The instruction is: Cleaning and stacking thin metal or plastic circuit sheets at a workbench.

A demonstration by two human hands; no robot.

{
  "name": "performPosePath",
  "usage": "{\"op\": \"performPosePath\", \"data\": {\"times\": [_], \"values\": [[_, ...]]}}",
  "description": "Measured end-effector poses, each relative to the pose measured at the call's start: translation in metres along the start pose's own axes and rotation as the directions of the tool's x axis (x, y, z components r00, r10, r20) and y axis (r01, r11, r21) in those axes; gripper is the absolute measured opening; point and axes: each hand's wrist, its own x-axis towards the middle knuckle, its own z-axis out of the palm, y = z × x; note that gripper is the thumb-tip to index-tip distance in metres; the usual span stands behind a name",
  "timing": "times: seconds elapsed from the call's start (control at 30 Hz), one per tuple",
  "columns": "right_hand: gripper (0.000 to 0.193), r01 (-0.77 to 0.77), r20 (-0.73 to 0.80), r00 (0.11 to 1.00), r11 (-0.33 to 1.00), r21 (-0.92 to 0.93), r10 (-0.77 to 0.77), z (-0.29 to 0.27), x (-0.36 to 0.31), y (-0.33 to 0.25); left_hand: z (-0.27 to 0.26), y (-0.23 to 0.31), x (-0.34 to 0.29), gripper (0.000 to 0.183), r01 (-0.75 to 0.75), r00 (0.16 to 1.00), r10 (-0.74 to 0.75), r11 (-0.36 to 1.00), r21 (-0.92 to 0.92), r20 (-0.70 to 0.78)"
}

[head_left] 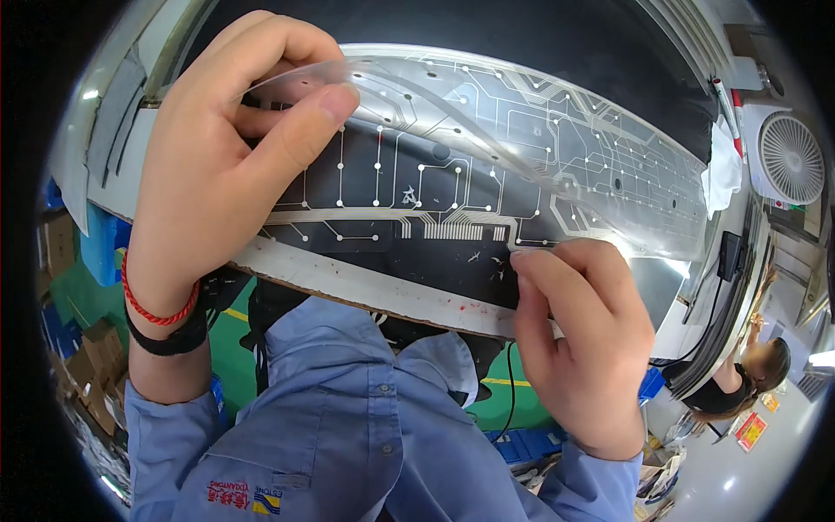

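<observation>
A clear plastic circuit film (487, 100) printed with silvery traces and dots lies along the dark work surface. My left hand (204, 165) pinches its left end between thumb and bent fingers and holds that part raised and curved. Beneath the lifted part, more traces, round pads and a comb-like row of contacts (461, 232) show against the black. Near the front edge, to the right of those contacts, my right hand (591, 339) is closed with its fingertips low by the film's edge. What it pinches, if anything, is hidden.
A pale, worn table edge (374, 291) runs between me and the film. At the right are a small white fan (790, 157), a white tissue (722, 165) and a marker pen (724, 104). Another person (739, 378) is farther right. Cardboard boxes (100, 357) stand at the lower left.
</observation>
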Motion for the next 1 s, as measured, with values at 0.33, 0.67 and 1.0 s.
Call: {"op": "performPosePath", "data": {"times": [0.33,0.67,1.0], "values": [[0.036,-0.003,-0.094,0.996,0.998,0.056,0.008,0.013,0.000,-0.013,-0.002,-0.007,0.001,0.020,0.103,0.994,-0.098,0.986,-0.128,0.050],[0.035,-0.030,-0.214,0.976,1.000,-0.009,0.028,0.032,0.001,-0.023,-0.002,-0.006,0.000,0.018,0.073,0.997,-0.072,0.991,-0.116,0.016],[0.025,-0.032,-0.071,0.997,0.996,0.085,0.038,0.027,-0.003,-0.034,0.003,-0.007,0.001,0.017,0.085,0.994,-0.100,0.970,-0.230,-0.051]]}}
